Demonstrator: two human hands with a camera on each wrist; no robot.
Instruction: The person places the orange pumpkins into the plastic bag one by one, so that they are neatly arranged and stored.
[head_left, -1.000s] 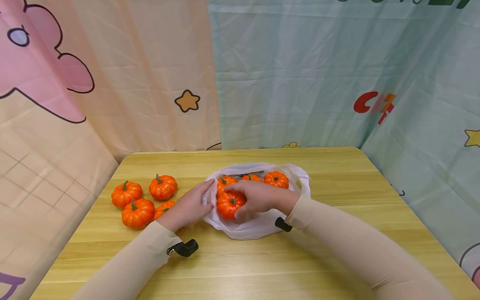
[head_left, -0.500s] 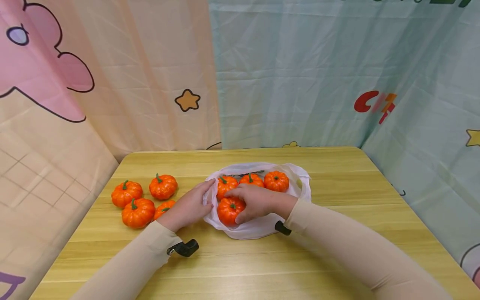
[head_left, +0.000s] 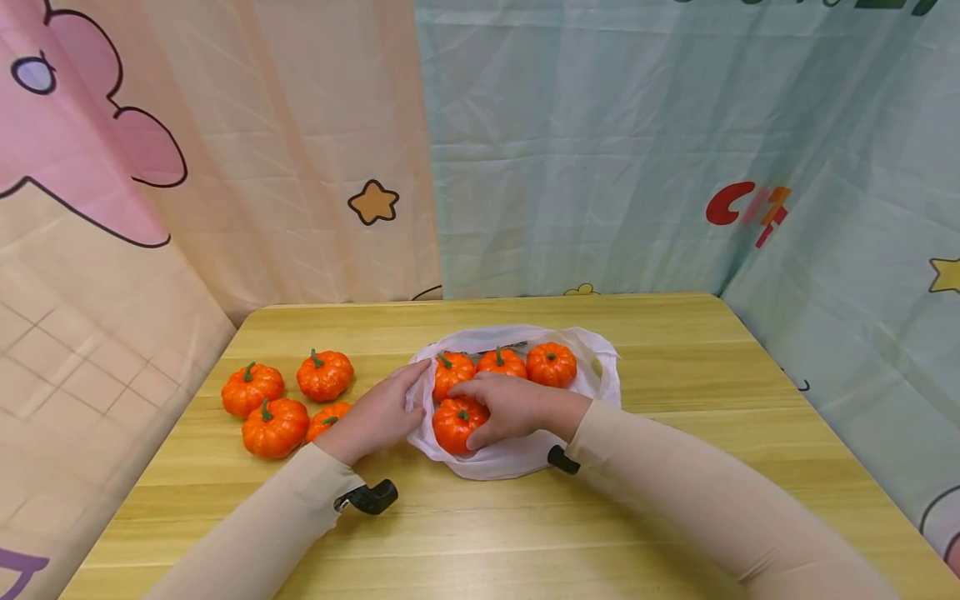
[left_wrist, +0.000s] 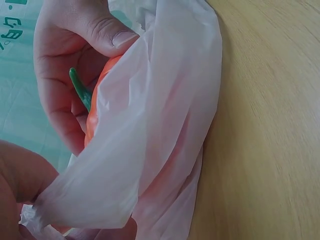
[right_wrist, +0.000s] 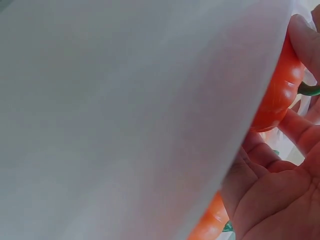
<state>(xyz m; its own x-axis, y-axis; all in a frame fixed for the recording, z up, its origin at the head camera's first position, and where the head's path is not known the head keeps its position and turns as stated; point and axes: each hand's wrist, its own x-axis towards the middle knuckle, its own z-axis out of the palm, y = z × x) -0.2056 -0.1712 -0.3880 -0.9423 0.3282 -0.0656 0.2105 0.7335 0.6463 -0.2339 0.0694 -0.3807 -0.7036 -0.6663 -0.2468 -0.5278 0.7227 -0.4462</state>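
A white plastic bag (head_left: 502, 468) lies spread with its mouth up, several small orange pumpkins inside. My left hand (head_left: 381, 412) pinches the bag's left rim; in the left wrist view, its thumb and fingers (left_wrist: 22, 175) hold the bunched film. Inside the bag, my right hand (head_left: 517, 406) grips the front pumpkin (head_left: 454, 427), thumb on the near side and fingers on the far side. Its green stem stands up between them. Behind it sit a left pumpkin (head_left: 452, 372), a middle pumpkin (head_left: 501, 362) partly covered by my hand, and a right pumpkin (head_left: 552, 365).
Left of the bag, several more pumpkins (head_left: 274, 428) stand grouped on the wooden table (head_left: 480, 542); one pumpkin (head_left: 327, 418) is partly behind my left hand. Printed cloth curtains (head_left: 585, 167) hang behind the table and along both sides.
My right hand has brought the front pumpkin slightly toward me and down in the bag, uncovering more of the back middle pumpkin. My left hand has stayed at the rim.
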